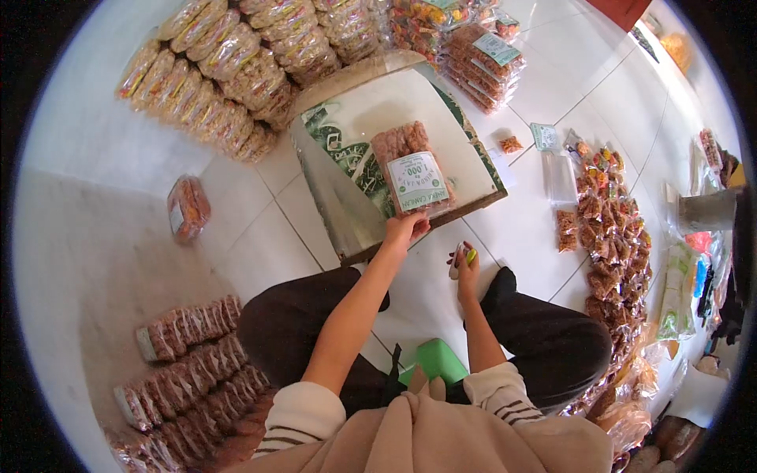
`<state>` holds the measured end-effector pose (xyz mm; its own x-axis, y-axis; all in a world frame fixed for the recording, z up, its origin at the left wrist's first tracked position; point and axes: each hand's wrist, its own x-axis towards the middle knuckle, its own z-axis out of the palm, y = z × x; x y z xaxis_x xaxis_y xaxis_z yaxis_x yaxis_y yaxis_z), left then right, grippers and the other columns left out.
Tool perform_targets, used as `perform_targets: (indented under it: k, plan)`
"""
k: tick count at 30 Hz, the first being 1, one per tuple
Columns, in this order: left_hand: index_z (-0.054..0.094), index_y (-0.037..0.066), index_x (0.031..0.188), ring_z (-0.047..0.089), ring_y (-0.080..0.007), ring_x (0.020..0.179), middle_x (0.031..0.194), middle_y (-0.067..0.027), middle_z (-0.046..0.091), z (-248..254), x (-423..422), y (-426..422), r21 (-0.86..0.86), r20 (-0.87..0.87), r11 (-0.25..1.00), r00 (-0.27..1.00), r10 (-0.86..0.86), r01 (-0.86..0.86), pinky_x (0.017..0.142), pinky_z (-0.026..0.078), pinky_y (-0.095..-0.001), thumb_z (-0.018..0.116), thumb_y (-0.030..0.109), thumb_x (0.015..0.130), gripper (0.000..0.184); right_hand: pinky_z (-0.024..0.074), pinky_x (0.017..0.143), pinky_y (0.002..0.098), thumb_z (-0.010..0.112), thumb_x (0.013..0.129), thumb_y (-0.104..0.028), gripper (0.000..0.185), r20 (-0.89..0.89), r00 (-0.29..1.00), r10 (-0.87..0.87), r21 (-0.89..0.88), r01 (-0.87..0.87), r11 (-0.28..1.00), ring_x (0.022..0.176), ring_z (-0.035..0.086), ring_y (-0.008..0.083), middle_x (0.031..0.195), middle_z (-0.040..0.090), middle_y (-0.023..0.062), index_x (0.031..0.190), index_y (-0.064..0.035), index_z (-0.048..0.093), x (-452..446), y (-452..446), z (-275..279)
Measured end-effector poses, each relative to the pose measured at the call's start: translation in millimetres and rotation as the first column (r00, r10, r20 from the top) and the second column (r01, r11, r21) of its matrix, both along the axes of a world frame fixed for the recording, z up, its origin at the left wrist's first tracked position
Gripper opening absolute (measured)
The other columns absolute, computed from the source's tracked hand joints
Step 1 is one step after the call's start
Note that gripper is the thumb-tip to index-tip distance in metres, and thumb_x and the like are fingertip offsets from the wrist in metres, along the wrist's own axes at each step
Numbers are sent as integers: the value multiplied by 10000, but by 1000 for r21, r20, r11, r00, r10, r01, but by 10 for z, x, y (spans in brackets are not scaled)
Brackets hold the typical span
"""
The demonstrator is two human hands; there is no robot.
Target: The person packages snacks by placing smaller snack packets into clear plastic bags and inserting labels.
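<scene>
A clear plastic snack pack [406, 162], filled with reddish-brown pieces and carrying a white and green label, lies on a white and green box [347, 130]. My left hand [406, 230] pinches the near end of this pack at the box's front edge. To the right and lower, over the floor, my right hand [467, 272] is closed around a small white and yellow-green tool [471, 256]. Its exact kind is too small to make out.
Packaged snacks [229, 63] are stacked at the back left, with labelled brown packs [485, 67] behind the box. Rows of packs [181, 378] stand at lower left. Many small bags [611, 236] line the right. One pack [188, 209] lies left. A green stool [438, 361] is between my legs.
</scene>
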<state>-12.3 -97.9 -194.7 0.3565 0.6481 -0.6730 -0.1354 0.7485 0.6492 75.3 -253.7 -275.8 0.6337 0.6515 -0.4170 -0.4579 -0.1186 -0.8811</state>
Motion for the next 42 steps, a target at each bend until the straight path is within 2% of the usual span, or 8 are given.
perform_targets:
  k: [1,3,6,15,17,37,40,42]
  plan:
    - [542,-48,825,593,-170,629,751,-113,594,-10,12,-9,-14,2,1000,1000,3,-3,613,532,-266,618,45,715,163,431,737,366,450,883,-281,335,11,1000,2,-3,-2,1000,793,508,208,850,505,81,1101,-27,429,39,-26,96]
    - [549,-37,823,591,-169,646,753,-105,593,-32,-12,17,-12,20,1000,1000,-4,4,620,535,-273,628,45,711,161,433,764,383,376,891,-395,438,-456,888,62,301,88,950,800,518,211,928,506,93,1192,-77,382,102,-43,272]
    - [563,-7,812,589,-164,654,756,-85,595,-66,-28,-30,-15,56,1000,998,-27,28,625,531,-270,644,52,704,148,425,787,393,300,885,-480,518,-422,895,144,258,-34,966,836,512,215,1009,477,108,1174,-61,389,156,-133,547]
    - [579,31,866,604,-146,657,776,-61,619,224,-232,-386,-6,-108,990,984,-140,140,608,522,-244,636,62,719,162,456,625,318,520,817,-421,482,-350,877,328,47,-333,942,732,528,200,849,513,97,998,23,483,-85,202,1065]
    - [576,34,874,603,-148,650,778,-59,619,170,-270,-402,-8,-109,992,986,-126,126,601,522,-246,635,65,721,167,458,590,331,633,748,-381,505,-369,880,301,5,-322,947,739,517,202,848,494,111,996,31,479,-100,233,1107]
    - [590,7,750,568,-119,554,703,-50,591,-66,-244,-474,108,-259,983,959,-116,148,505,486,-226,691,91,655,162,410,461,268,669,723,-212,254,-266,961,78,-58,-97,994,523,511,172,630,536,73,766,19,574,-227,401,920]
    - [594,35,787,535,-101,582,714,-11,577,-49,-215,-580,112,-89,993,996,-34,44,534,454,-229,693,163,679,194,417,497,267,642,719,-143,192,-260,966,0,-89,-23,996,566,527,154,682,559,66,801,21,586,-258,430,898]
    - [590,63,835,499,-99,628,778,4,560,-60,-167,-649,-175,-19,984,999,37,-40,569,412,-227,684,246,708,242,417,508,256,638,716,-122,188,-270,963,-10,-40,-1,999,593,542,155,726,577,78,815,35,601,-266,460,908]
